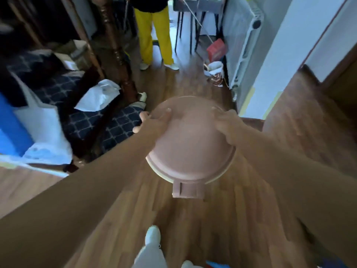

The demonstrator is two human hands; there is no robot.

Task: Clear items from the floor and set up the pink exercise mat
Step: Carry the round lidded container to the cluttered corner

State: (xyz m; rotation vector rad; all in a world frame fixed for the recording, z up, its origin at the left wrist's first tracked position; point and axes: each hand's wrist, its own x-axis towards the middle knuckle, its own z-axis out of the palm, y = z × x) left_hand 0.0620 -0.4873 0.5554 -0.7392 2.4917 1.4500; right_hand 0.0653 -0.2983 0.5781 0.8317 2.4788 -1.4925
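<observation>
I hold a round pink bin point(190, 147) with a domed lid and a hinge tab toward me, above the wooden floor point(173, 219). My left hand point(154, 119) grips its left rim, thumb on the lid. On the right rim my right hand point(227, 122) clamps the lid edge. The frame is blurred. No pink exercise mat is in view.
A person in yellow trousers point(154, 33) stands ahead in the corridor. Left lie a dark patterned rug point(81, 117), a white bag point(98, 97), a blue object point(11, 128) and a wooden post point(119, 55). Right are a white radiator point(245, 45), a red box point(216, 49) and a small basket point(215, 69).
</observation>
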